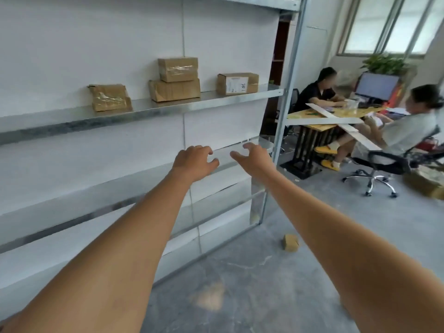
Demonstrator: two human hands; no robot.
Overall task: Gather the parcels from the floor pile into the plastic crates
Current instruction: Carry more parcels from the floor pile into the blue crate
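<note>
Both my arms reach forward toward a metal shelf rack [168, 109]. My left hand [194, 162] and my right hand [254, 158] hang in the air side by side, fingers loosely curled, holding nothing. Above them on the shelf sit a crumpled taped parcel [110, 97], two stacked cardboard parcels [176, 79] and a labelled parcel [237, 83]. One small cardboard parcel [290, 242] lies on the grey floor near the rack's foot, below my right forearm. No plastic crate is in view.
The rack's upright post [286, 111] stands just right of my hands. Two seated people work at a desk [319, 116] at the right, with a swivel chair [374, 169] on the floor. Brown boxes [425, 183] lie at the far right edge.
</note>
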